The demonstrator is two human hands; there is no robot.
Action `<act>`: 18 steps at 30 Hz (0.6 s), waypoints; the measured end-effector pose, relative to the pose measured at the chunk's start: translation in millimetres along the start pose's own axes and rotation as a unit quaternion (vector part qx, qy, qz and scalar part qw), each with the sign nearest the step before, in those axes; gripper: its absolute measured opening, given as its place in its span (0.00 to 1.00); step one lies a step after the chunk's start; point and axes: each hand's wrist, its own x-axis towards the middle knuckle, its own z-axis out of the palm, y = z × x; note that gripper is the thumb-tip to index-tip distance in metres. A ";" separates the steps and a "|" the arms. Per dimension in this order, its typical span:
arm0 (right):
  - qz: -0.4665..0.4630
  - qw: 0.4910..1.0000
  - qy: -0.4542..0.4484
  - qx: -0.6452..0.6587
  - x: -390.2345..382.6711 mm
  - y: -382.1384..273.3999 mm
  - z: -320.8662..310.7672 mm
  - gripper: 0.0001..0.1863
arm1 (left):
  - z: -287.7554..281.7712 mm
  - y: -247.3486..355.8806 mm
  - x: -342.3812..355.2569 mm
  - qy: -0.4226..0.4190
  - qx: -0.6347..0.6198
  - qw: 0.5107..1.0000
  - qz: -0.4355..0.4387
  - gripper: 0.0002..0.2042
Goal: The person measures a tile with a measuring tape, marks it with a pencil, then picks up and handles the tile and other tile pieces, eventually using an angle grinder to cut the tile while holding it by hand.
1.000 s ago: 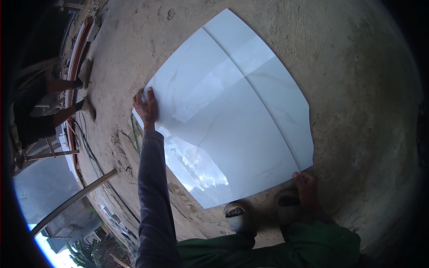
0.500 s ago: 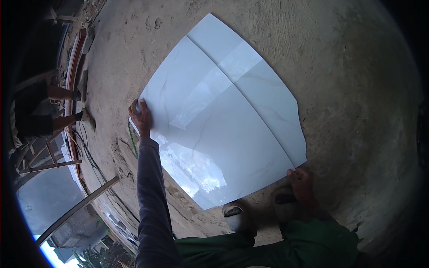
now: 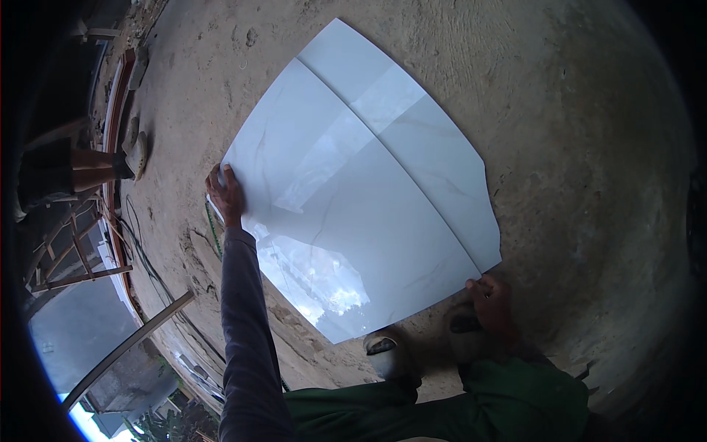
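A large glossy white marble-patterned tile (image 3: pixel 317 169) lies on the ground, with sky and light reflected in it. Along its upper right edge shows a strip of a second white tile (image 3: pixel 434 140), apparently beneath it; a thin dark line marks the step. My left hand (image 3: pixel 227 195) grips the big tile's left corner, thumb on the face and fingers over the edge. At the lower right, near the end of that line, my right hand (image 3: pixel 492 300) pinches the tile's near corner between thumb and fingers. Some of the right fingers are in shadow.
Rough concrete ground (image 3: pixel 574 184) surrounds the tiles. My shoes (image 3: pixel 384 353) stand close to the near edge. A green strip (image 3: pixel 214 230) lies beside my left hand. At the left are another person's legs (image 3: pixel 92 169), a wooden frame (image 3: pixel 77 250), cables (image 3: pixel 151 265) and a long bar (image 3: pixel 129 350).
The tiles and both hands sit slightly farther left in the picture, much as the whole view has shifted. The other person's legs have come closer together. Both my hands keep their holds.
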 end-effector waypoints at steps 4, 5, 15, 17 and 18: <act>0.009 1.000 -0.001 -0.016 -0.1 1.7 2.2 0.17 | -4.2 -4.6 0.1 -0.007 0.019 1.000 -0.017 0.25; 0.002 1.000 0.001 -0.012 0.5 2.2 3.1 0.16 | -5.0 -5.8 1.1 -0.007 0.021 1.000 -0.019 0.25; 0.035 0.999 -0.019 0.009 0.9 -1.0 0.9 0.16 | -3.6 -1.0 2.4 -0.008 -0.009 0.999 -0.039 0.24; 0.034 0.999 -0.010 0.014 2.2 3.6 2.6 0.16 | -3.4 -1.5 3.9 -0.008 -0.017 0.999 -0.041 0.23; 0.036 0.999 -0.011 0.014 2.2 2.3 3.6 0.16 | -3.6 -1.6 4.6 -0.006 -0.010 0.999 -0.035 0.23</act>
